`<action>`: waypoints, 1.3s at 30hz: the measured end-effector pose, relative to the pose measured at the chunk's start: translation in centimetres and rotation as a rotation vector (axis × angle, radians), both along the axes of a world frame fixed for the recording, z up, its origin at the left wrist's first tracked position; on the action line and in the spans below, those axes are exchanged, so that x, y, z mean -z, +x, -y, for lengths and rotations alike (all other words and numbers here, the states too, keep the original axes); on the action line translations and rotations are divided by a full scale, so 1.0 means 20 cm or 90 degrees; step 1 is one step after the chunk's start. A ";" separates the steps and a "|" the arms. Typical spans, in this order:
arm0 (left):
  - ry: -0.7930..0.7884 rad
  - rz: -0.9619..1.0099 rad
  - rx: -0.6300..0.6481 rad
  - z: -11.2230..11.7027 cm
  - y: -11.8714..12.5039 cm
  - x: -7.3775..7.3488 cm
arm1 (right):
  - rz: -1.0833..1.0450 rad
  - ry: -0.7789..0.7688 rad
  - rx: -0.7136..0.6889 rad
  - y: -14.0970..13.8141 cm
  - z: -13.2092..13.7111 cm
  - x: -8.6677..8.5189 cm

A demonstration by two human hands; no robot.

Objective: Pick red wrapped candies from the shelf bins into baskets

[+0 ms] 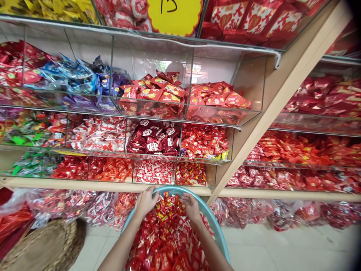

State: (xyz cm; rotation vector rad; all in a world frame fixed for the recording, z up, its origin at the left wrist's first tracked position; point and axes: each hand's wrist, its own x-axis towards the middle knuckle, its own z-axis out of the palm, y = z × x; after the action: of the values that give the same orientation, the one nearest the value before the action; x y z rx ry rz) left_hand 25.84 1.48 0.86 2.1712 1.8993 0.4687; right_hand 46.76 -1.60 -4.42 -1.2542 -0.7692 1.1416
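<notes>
I'm judging the candy (166,233) in the basin (208,210) light and slippery, best scooped from beneath, my right hand (191,206) hanging loosely open over it, my left hand (145,203) at the rim (176,187), grip unclear.

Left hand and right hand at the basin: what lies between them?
In the head view, wrapped candies inside the teal basin lie between left hand and right hand.

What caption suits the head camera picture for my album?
Two arms over a blue tub of wrapped candies, in front of shelves of colourful sweets.
</notes>
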 end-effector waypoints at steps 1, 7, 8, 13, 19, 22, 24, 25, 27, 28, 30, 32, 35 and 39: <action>0.001 -0.002 0.000 0.00 0.00 0.00 | 0.003 0.009 -0.011 -0.01 -0.01 -0.01; 0.003 -0.005 -0.004 -0.01 0.00 0.01 | 0.071 0.097 -0.039 -0.04 -0.02 -0.14; 0.004 -0.006 -0.003 -0.01 0.00 0.01 | 0.077 0.111 -0.027 -0.04 -0.02 -0.16; 0.003 0.005 0.004 0.00 0.00 0.00 | 0.230 0.115 -0.007 0.03 0.03 -0.17; -0.001 -0.004 -0.004 0.00 0.00 0.00 | 0.668 -0.020 -0.153 0.06 0.16 -0.11; -0.002 -0.012 -0.009 0.00 0.00 0.01 | 0.850 -0.050 -0.216 0.03 0.21 -0.10; -0.001 -0.010 -0.009 0.00 0.00 0.01 | 0.923 -0.074 -0.250 0.00 0.23 -0.10; 0.000 -0.008 -0.008 -0.01 0.00 0.01 | 0.947 -0.082 -0.256 -0.01 0.23 -0.10; 0.005 -0.005 -0.005 -0.01 0.00 0.01 | 0.977 -0.086 -0.249 -0.03 0.24 -0.09; 0.007 -0.004 -0.005 -0.01 0.00 0.01 | 0.985 -0.086 -0.243 -0.03 0.24 -0.09; 0.004 -0.005 -0.008 -0.01 0.00 0.02 | 0.991 -0.084 -0.241 -0.02 0.24 -0.09; 0.000 -0.006 -0.010 -0.01 0.00 0.02 | 0.994 -0.080 -0.241 -0.01 0.24 -0.10; -0.002 -0.012 -0.009 -0.01 0.00 0.02 | 0.999 -0.077 -0.239 0.01 0.23 -0.10; -0.002 -0.017 -0.009 -0.01 0.00 0.02 | 1.004 -0.083 -0.243 0.00 0.22 -0.10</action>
State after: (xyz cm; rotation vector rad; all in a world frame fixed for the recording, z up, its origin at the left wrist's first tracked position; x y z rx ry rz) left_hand 25.84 1.66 0.55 2.1747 1.9283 0.4421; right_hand 46.83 -6.09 -2.42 -2.1052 -2.1516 0.2366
